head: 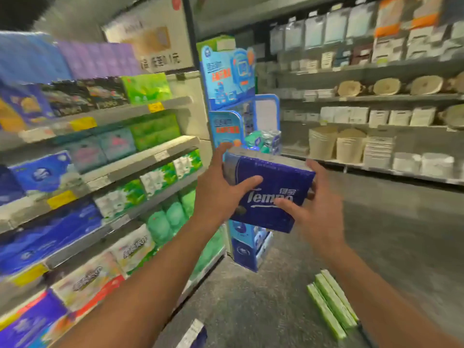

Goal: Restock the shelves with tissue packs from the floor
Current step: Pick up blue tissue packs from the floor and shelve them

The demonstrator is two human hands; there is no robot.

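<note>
While you hold the dark blue, plastic-wrapped rectangular tissue pack (270, 189) up in the aisle with both hands, keep it level and turn toward the grey metal shelving (140, 160) on your left, where the other tissue goods stand. Your left hand (221, 187) wraps the pack's left end, thumb laid across the printed front and fingers curled behind; your right hand (313, 212) clasps the right end, fingers bent over the front near the white lettering. That two-ended hold looks secure, so I would judge the best course is to pick a gap among matching blue packs, lead with one short end, and slide it in square to the shelf's front edge instead of dropping it. The wrapping seems slick and soft, so squeeze only enough to stop it slipping. The pack is well above the grey floor (251, 297), in front of the blue cardboard display stand (227, 79). Flat light green packs (331, 305) lie on the floor near your right forearm, and another blue-and-white pack (194, 335) shows at the bottom edge.
</note>
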